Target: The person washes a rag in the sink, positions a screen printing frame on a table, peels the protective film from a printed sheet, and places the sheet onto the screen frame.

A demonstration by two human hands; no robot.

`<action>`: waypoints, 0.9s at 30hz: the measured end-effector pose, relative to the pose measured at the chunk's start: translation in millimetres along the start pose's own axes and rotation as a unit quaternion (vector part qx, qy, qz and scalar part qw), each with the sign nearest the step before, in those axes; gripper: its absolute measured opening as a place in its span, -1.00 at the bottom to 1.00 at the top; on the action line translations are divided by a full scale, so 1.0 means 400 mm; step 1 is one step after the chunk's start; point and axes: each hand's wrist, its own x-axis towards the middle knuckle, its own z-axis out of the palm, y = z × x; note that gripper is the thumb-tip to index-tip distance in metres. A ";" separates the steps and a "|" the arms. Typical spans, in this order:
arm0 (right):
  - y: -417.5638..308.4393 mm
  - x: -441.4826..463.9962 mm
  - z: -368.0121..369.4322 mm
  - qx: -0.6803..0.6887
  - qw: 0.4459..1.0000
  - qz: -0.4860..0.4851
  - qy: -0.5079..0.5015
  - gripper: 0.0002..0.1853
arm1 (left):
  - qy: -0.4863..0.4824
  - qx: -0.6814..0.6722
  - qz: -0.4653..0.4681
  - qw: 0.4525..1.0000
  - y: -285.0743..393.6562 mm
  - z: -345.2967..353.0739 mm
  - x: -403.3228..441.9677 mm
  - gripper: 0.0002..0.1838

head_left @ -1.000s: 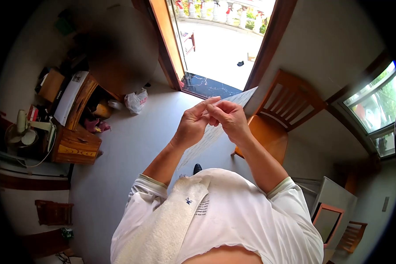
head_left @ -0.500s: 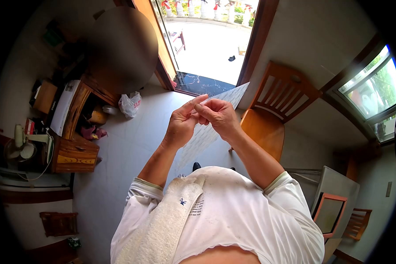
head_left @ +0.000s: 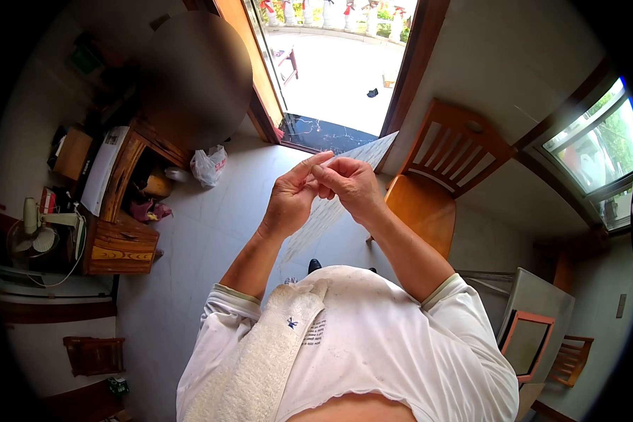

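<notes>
My left hand (head_left: 293, 200) and my right hand (head_left: 355, 188) meet in front of my chest, fingertips touching. The right thumb and forefinger are pinched together, and the left fingers are closed against them with one finger pointing outward. Whatever lies between the fingertips is too small or too hidden to make out. Behind the hands shows a thin, pale grey-white, streaked sheet (head_left: 362, 163), roughly triangular; I cannot tell whether the fingers hold it. A white towel (head_left: 278, 337) hangs down over the front of my white shirt (head_left: 380, 330).
A wooden chair (head_left: 429, 204) stands to the right, near an open doorway (head_left: 330, 77). On the left are a wooden cabinet (head_left: 123, 246), a white plastic bag (head_left: 208, 167) and a small fan (head_left: 39, 239). A folded table (head_left: 534, 302) leans at the lower right.
The surroundings shift very slightly in view. Both hands keep the same pinched pose and position.
</notes>
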 end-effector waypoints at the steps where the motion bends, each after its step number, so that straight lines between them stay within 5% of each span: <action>1: 0.001 0.002 -0.001 0.005 1.000 0.000 -0.001 -0.73 | -0.003 -0.007 0.003 1.000 -0.003 -0.004 0.002 -0.59; 27: 0.004 0.032 -0.012 -0.005 1.000 -0.006 -0.011 -0.70 | 0.014 0.021 -0.007 1.000 0.004 0.000 0.022 -0.61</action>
